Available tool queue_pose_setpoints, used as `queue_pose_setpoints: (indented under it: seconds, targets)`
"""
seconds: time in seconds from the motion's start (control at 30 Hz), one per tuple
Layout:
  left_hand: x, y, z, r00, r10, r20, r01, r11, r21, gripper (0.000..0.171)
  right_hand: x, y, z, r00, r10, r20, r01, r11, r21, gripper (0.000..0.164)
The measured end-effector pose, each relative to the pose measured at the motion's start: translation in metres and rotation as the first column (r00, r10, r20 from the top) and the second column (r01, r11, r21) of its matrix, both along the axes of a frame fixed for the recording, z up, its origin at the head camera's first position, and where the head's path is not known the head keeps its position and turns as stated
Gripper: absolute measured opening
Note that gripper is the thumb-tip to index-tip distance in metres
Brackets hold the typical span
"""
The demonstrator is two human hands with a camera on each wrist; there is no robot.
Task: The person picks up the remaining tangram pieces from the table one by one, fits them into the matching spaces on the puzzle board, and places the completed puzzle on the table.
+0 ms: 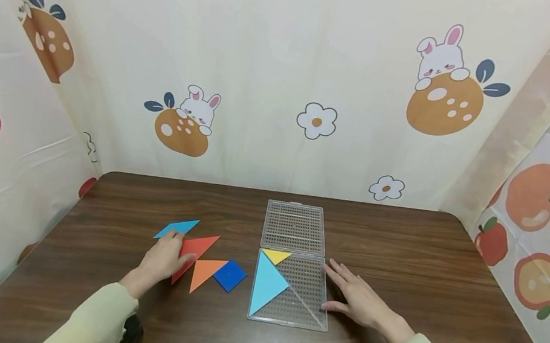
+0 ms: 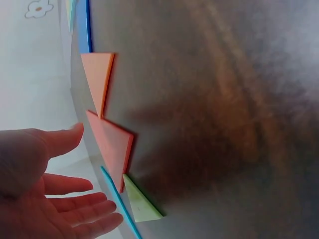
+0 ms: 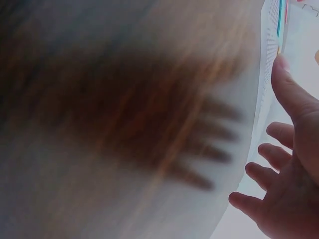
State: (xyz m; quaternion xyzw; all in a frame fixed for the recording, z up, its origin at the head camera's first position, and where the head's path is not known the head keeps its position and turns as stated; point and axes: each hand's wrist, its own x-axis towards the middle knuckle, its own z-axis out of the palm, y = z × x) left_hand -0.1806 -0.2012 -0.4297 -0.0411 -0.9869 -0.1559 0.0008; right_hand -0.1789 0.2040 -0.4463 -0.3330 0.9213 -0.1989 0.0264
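My left hand (image 1: 161, 259) hovers low over loose flat puzzle pieces, fingers loosely extended and thumb apart. Around it lie a light blue piece (image 1: 178, 227), a red triangle (image 1: 201, 246), an orange triangle (image 1: 205, 271) and a dark blue square (image 1: 230, 276). A green triangle (image 2: 141, 205) shows in the left wrist view; the hand covers it in the head view. A clear plastic case (image 1: 309, 275) lies unfolded, with a large light blue triangle (image 1: 266, 288) and a small yellow triangle (image 1: 274, 255) in its near half. With fingers spread, my right hand (image 1: 359, 300) rests at the case's right edge.
The case's far half (image 1: 295, 227), a gridded panel, lies flat behind the near half. A thin diagonal ridge (image 1: 306, 306) crosses the near half. The dark wooden table (image 1: 404, 255) ends at a printed curtain (image 1: 267, 152) behind and on both sides.
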Motion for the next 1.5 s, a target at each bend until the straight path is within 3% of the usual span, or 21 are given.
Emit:
queue_pose_setpoints:
  seconds: [0.3,0.67,0.87,1.5]
  targets:
    - [-0.007,-0.004,0.004,0.995,0.024,0.096,-0.028,0.999,0.039,0.047,-0.003,0.0,-0.005,0.999,0.017,0.033,-0.017,1.0,0.006,0.073]
    - [-0.012,-0.006,0.002,0.994,0.06,0.092,-0.064,0.997,0.038,0.045,-0.004,-0.002,-0.007,0.998,0.035,0.051,-0.035,0.999,0.006,0.073]
    - [-0.014,-0.008,0.0,0.992,0.078,0.099,-0.087,0.992,0.087,0.043,-0.004,-0.002,-0.007,0.998,0.043,0.036,-0.043,0.999,0.01,0.071]
    - [-0.027,-0.018,-0.004,0.988,0.059,0.142,-0.079,0.987,0.141,0.045,-0.003,-0.005,-0.005,0.999,0.035,0.04,-0.038,0.998,0.059,0.07]
